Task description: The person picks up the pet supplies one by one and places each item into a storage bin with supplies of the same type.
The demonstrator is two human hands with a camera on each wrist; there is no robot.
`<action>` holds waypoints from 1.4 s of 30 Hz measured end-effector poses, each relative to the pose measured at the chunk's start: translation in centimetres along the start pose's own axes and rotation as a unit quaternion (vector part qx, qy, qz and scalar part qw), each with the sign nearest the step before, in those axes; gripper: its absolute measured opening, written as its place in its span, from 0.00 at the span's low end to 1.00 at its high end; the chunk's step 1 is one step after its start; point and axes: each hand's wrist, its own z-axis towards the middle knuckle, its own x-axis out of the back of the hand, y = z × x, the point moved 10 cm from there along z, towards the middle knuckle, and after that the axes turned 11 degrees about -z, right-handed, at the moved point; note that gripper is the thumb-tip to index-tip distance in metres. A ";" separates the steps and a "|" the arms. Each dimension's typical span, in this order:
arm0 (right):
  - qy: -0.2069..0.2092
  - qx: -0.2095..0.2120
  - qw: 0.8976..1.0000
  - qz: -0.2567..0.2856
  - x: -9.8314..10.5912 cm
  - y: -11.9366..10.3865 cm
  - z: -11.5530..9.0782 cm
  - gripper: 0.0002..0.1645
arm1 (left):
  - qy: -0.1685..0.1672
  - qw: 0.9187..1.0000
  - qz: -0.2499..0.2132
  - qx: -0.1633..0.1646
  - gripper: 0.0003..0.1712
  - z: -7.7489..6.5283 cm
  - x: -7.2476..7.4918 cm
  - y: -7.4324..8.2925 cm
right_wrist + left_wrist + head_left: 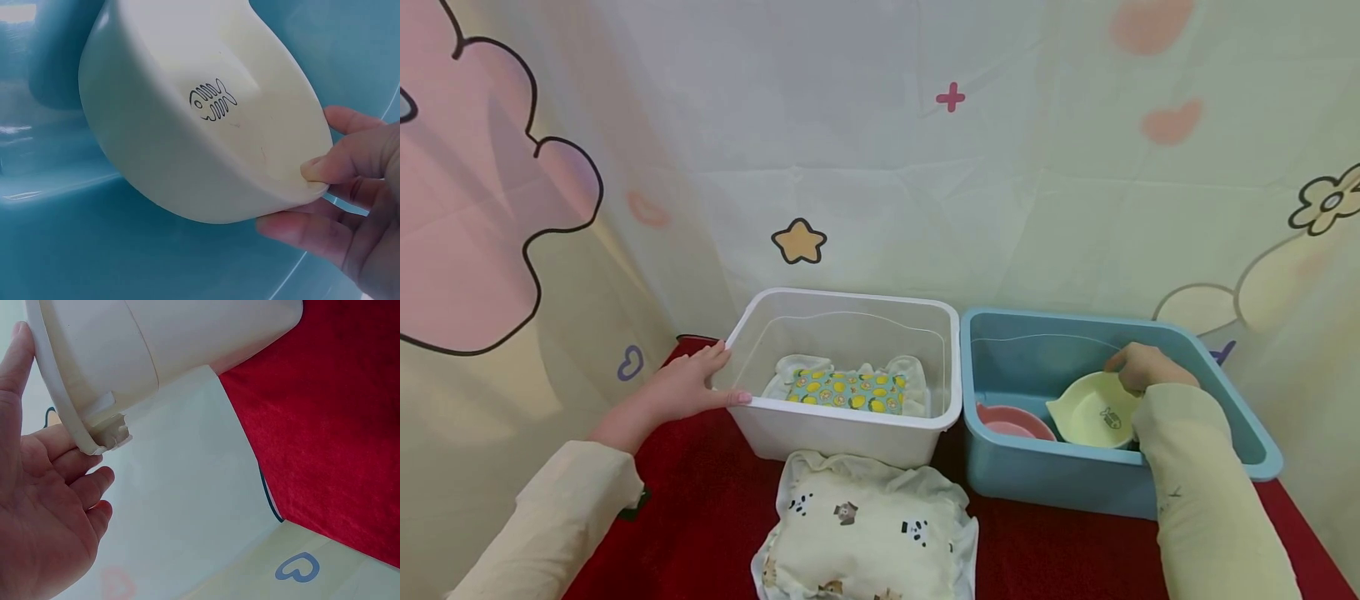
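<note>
A white plastic bin (842, 421) stands on the left. My left hand (688, 387) holds its front left corner, with the thumb on the front rim and fingers at the side rim. In the left wrist view, the fingers (87, 481) bend around the rim's underside. My right hand (1150, 367) reaches into a blue bin (1060, 479) and pinches the rim of a pale yellow bowl (1093, 408). The right wrist view shows the bowl (212, 156) tilted, with a fishbone print inside and the thumb over its rim. A pink bowl (1015, 423) lies beside it.
Inside the white bin lies a small lemon-print pillow (846, 390) with a white frill. In front is a larger frilled pillow (865, 529) with animal prints. The red cloth (700, 500) lies under everything, and a printed curtain (880, 150) hangs close behind the bins.
</note>
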 end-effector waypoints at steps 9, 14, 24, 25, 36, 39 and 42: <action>-0.008 0.007 1.000 0.001 -0.2 -0.1 0.2 0.36 | 0.004 1.000 -0.002 -0.003 0.59 0.0 0.0 0.0; -0.011 0.000 1.000 0.000 -0.3 -0.2 0.2 0.35 | 0.005 1.000 -0.004 -0.002 0.58 0.1 0.0 -0.1; -0.021 -0.016 0.999 0.020 -0.5 -0.6 -0.1 0.36 | 0.005 1.000 -0.002 -0.003 0.58 0.1 0.0 -0.1; -0.020 -0.010 1.000 0.016 -0.5 -0.7 -0.1 0.36 | 0.005 1.000 0.001 -0.005 0.58 0.1 0.0 0.0; -0.017 0.010 1.000 0.004 -0.4 -1.4 -0.1 0.35 | 0.003 1.000 0.016 -0.011 0.57 0.2 0.0 0.1; -0.023 0.001 1.000 0.015 -0.5 -1.2 -0.1 0.36 | 0.003 1.000 0.018 -0.012 0.56 0.1 0.0 0.2; -0.024 -0.002 1.000 0.021 -0.5 -1.1 -0.1 0.36 | 0.001 1.000 0.019 -0.011 0.56 0.0 0.0 0.3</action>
